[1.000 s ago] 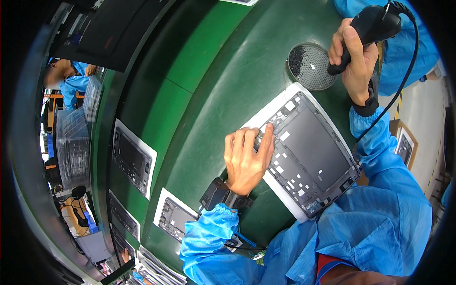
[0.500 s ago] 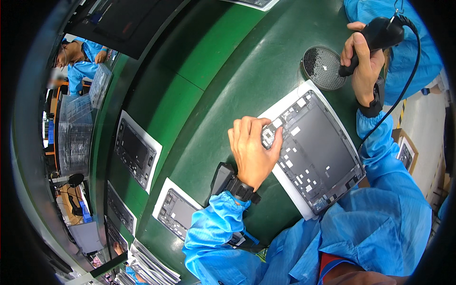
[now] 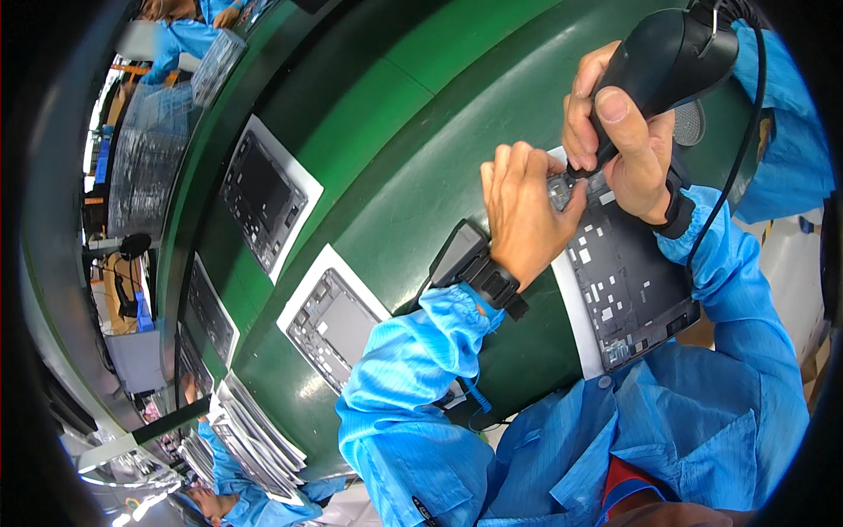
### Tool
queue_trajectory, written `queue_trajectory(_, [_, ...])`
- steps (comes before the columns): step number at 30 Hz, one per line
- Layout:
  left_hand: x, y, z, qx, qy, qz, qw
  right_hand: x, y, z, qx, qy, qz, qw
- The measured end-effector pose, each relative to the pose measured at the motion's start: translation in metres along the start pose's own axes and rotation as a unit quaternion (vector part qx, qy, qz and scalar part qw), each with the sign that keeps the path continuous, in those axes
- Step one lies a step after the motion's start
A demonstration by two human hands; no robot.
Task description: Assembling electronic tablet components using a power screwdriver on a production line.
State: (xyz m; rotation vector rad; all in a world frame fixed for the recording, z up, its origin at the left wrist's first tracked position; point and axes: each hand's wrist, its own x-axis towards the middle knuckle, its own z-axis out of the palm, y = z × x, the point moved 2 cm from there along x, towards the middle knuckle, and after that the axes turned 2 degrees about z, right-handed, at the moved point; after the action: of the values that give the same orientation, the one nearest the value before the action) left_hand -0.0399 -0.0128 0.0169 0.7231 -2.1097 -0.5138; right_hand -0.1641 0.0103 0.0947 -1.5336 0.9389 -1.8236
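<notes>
Right of centre: dark flat panel (image 3: 645, 285), dotted with small white pads, on a white sheet (image 3: 575, 312), with the upper end largely covered by both hands. Compared with the earlier frames: set slightly further right, within a general shift of the view.

At the panel's upper left edge: left hand (image 3: 529, 211), moved up and right in the frame since a half second ago. Fingers bent, thumb and index finger slightly apart, resting at a small silvery board (image 3: 559, 189); pinch or plain contact not possible to tell.

In the upper right of the frame: right hand (image 3: 639, 158), closed firmly around a black screwdriver (image 3: 672, 66), thumb along the body. Formerly beside the round tray, now lowered to the panel's upper end, with the tip next to the left thumb and index finger; exact contact point too small to tell. From the rear of the tool, looping down the right side: black cable (image 3: 760, 88).

Behind the right hand: round tray (image 3: 690, 123), previously in full view, now mostly hidden.

Left of centre, on the green table (image 3: 413, 202): second panel (image 3: 338, 321) on white paper. Further off, upper left: third panel (image 3: 255, 189). At lower left: stack of sheets (image 3: 255, 439), beside a co-worker in blue (image 3: 272, 512), now more fully visible. Farthest, at upper left: film-wrapped stack (image 3: 145, 176).
</notes>
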Motion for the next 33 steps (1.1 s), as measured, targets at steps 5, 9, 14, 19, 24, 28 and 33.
queue_trajectory(5, [-0.003,-0.003,0.000,-0.009,0.002,0.005,1.000,-0.002,0.007,-0.002,-0.016,-0.030,-0.011,0.999])
queue_trajectory(9, [-0.003,-0.005,0.001,-0.014,0.007,0.005,1.000,-0.004,0.010,0.001,0.008,-0.021,-0.007,1.000])
queue_trajectory(14, [-0.004,-0.004,0.001,-0.011,0.002,0.000,1.000,-0.007,0.012,0.001,0.009,-0.016,0.003,1.000])
queue_trajectory(19, [-0.004,-0.005,0.001,-0.013,0.008,0.002,1.000,-0.006,0.012,0.002,0.006,-0.015,0.006,1.000])
queue_trajectory(24, [-0.004,-0.005,0.002,-0.005,-0.001,-0.002,1.000,-0.007,0.011,0.004,-0.001,-0.026,-0.003,1.000])
queue_trajectory(28, [-0.003,-0.005,0.002,-0.010,0.000,-0.002,1.000,-0.008,0.009,0.007,-0.017,-0.032,-0.006,0.999])
queue_trajectory(33, [-0.005,-0.007,0.002,-0.010,0.002,0.000,1.000,-0.010,0.011,0.006,-0.018,-0.032,-0.003,0.999])
